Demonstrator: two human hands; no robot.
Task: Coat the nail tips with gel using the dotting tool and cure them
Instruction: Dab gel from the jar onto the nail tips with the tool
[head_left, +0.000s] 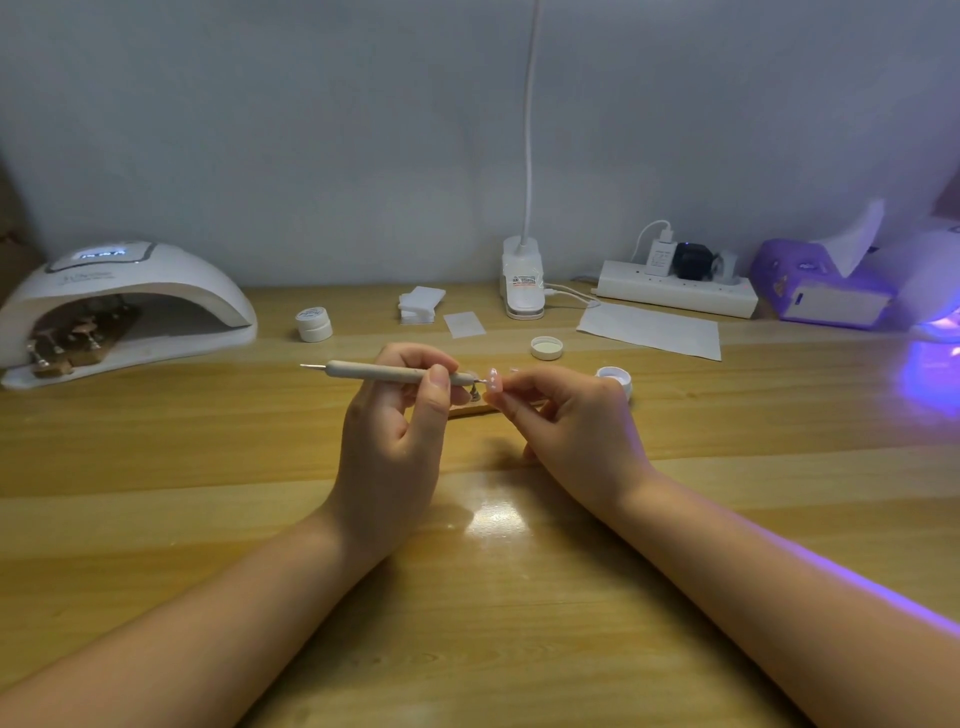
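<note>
Left hand (395, 415) gripping dotting tool (384, 372) between thumb and curled fingers, shaft lying nearly level, one metal point sticking out leftward past the knuckles, other end meeting a pale pink nail tip (493, 382). Right hand (571, 415) pinching that nail tip's stand with fingertips, holding it just above a wooden strip (467, 410) lying on the table (208, 467); exact grip partly hidden behind the fingers. Both forearms resting on the wood surface, hands nearly touching at centre.

Sitting just behind the right hand: open gel pot (615, 376), white, contents pale. Lying a little farther back: its lid (547, 347), inner side up. Standing far left: white curing lamp (124, 306), display glowing, holding a wooden strip with more nail tips inside its mouth. Glowing violet at far right edge: second lamp (935, 322). Resting along the back: closed white jar (314, 323), stack of wipes (422, 304), clip lamp base (522, 283), paper sheet (652, 330), power strip (675, 293), purple tissue box (821, 286).
</note>
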